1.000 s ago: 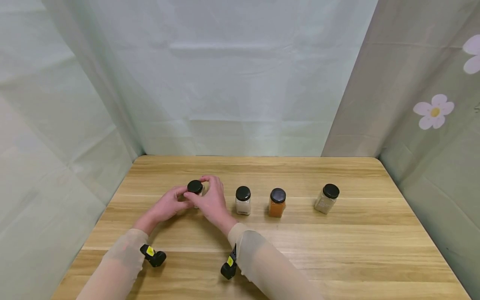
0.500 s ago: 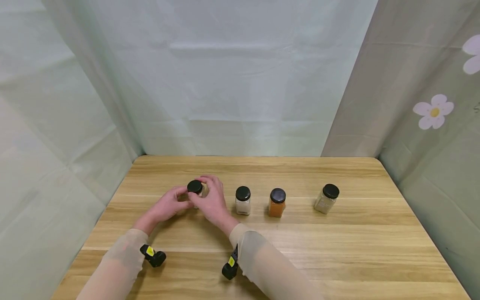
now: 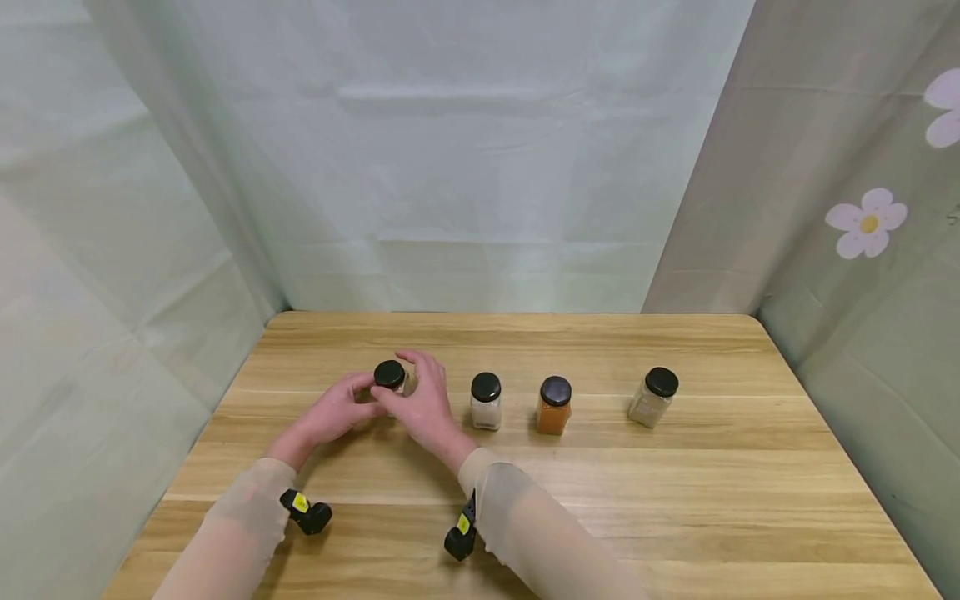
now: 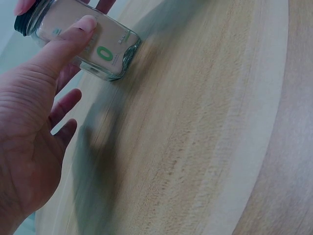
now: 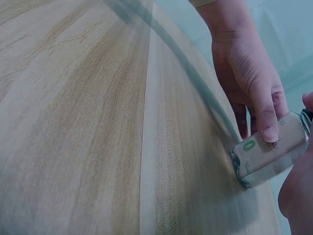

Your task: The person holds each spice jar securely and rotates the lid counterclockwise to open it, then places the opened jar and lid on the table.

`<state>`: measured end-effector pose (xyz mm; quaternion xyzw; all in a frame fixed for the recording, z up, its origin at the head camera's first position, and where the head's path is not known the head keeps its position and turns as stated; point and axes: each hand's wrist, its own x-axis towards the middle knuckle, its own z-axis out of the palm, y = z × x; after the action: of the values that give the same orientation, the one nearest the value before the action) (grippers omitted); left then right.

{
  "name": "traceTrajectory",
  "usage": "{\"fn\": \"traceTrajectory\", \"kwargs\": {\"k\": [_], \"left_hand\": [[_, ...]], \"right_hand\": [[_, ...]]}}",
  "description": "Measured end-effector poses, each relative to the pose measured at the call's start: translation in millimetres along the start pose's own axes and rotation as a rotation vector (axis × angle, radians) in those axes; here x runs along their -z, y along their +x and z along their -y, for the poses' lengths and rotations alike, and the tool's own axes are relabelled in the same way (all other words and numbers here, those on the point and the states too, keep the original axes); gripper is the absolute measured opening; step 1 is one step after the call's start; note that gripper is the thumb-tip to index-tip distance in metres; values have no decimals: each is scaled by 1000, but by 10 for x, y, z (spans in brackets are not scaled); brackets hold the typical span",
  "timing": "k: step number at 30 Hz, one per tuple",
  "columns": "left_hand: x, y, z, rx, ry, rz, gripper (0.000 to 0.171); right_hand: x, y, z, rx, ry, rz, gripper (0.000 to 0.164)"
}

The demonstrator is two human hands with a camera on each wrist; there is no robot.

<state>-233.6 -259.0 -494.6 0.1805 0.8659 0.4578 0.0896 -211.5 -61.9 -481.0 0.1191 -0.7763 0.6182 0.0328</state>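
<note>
A square glass spice jar with beige powder and green print has a round black lid. It stands at the left of the table. My left hand grips the glass body, thumb across the front face in the left wrist view. Over the top, my right hand holds the black lid between thumb and fingers, the thumb at its near edge and the forefinger arched behind. In the right wrist view only part of the right hand shows at the edge, and the lid is mostly cut off.
To the right stand a jar of white contents, a jar of orange powder and a tilted-looking jar of pale beige powder, all with black lids. Pale cloth curtains enclose the wooden table at the back and sides.
The right hand's thumb and forefinger have shifted slightly around the lid, and its wrist has turned a little. The left hand and the jars stay in place.
</note>
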Motion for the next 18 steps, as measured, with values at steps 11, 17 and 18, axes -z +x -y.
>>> {"fn": "traceTrajectory", "kwargs": {"k": [11, 17, 18], "left_hand": [[-3, -10, -14, 17, -18, 1, 42], [-7, -14, -18, 28, -38, 3, 45], [-9, -14, -18, 28, -42, 2, 45]], "right_hand": [[-31, 13, -3, -40, -39, -75, 62], [-33, 20, -7, -32, -52, -76, 57], [-33, 19, -7, -30, -52, -75, 56]]}}
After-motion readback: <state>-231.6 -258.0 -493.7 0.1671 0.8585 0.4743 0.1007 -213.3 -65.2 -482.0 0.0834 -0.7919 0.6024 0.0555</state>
